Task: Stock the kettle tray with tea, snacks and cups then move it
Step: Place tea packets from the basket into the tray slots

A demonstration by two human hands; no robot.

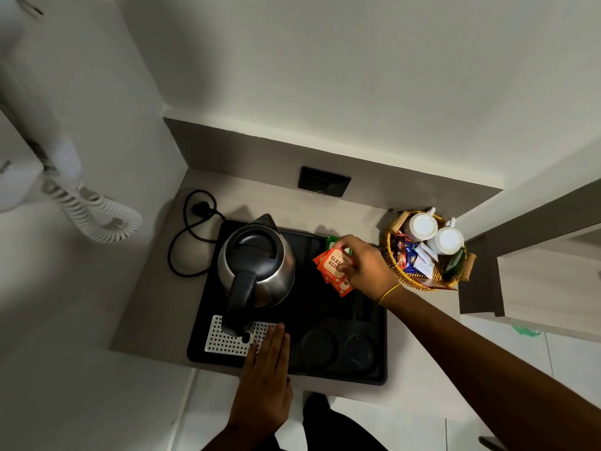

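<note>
A black kettle tray (377,359) lies on a grey counter, with a steel kettle (257,265) standing on its left half. My right hand (367,265) holds several orange tea sachets (333,266) over the tray's back right compartment, with a green sachet (331,244) just behind them. My left hand (268,362) rests flat, fingers together, on the tray's front edge beside a white perforated drip plate (224,340). A wicker basket (422,283) to the right of the tray holds two upturned white cups (422,226), snack packets (401,255) and white sachets.
The kettle's black cord (188,236) loops on the counter at the back left. A dark wall socket (324,181) sits behind the tray. A white handset with a coiled cord (94,209) hangs on the left wall. A cabinet edge (481,288) stands right of the basket.
</note>
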